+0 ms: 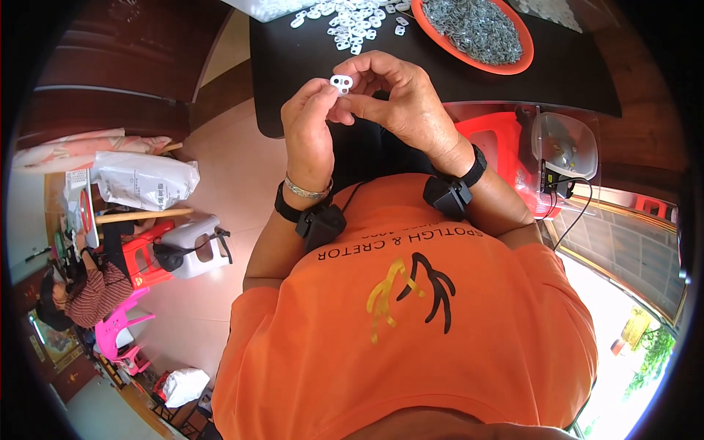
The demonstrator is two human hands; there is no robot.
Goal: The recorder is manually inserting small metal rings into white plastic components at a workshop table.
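Just off the near edge of the dark table point(323, 73), my two hands meet around a small white plastic piece with round holes point(341, 83). My left hand point(308, 125) pinches it between thumb and fingers. From the other side, my right hand point(400, 95) curls in, its thumb and index finger closed at the piece's edges. Whether a smaller part sits between those fingertips is hidden. Beyond the hands lies a loose pile of similar white pieces point(356, 28). To its right, an orange-red plate point(525, 45) is heaped with small silvery metal parts point(473, 29).
A white container point(268, 9) stands at the table's far left. Right of me are a red plastic stool point(488, 139) and a clear tub point(568, 136). A grey-white stool point(194, 246), a white sack point(150, 180) and a seated person point(99, 293) are at left.
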